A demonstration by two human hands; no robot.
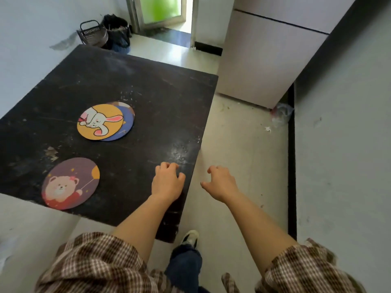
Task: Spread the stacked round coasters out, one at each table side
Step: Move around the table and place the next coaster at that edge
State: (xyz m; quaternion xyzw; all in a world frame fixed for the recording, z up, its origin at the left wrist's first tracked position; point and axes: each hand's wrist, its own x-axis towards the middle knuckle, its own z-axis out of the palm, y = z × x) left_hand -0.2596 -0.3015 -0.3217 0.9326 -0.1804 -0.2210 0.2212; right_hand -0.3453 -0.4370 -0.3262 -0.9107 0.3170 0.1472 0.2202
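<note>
Table (148, 98): dark, square, scuffed top; seen from the near right corner.
Left hand (168, 182): over the table top close to its right edge; fingers (167, 166) curled loosely, thumb apart from them; nothing held. Contact with the surface: cannot tell.
Right hand (222, 183): off the table, above bare floor (243, 155) just beside the right edge; fingers half curled, thumb spread wide; empty, touching nothing.
Grip overall: both hands slack and part open, clamped on nothing.
Coaster stack (105, 121): near the middle of the table, well apart from both hands; fanned, not squared up.
Yellow rabbit coaster (99, 121): topmost, shifted left.
Blue coaster (127, 123): beneath it, showing as a crescent on the right; sliver of another rim at the far edge, count below uncertain.
Bear coaster (70, 183): purple ground, lying flat alone by the near table edge, left of the left hand, apart from the stack.
Sleeves (95, 263): brown plaid, pushed up above the elbows.
Below: blue trouser leg and one shoe (190, 237) on the floor by the table corner.
Far end: dark baskets (105, 32) on the floor past the table; pale cabinet (264, 60) to the right.
</note>
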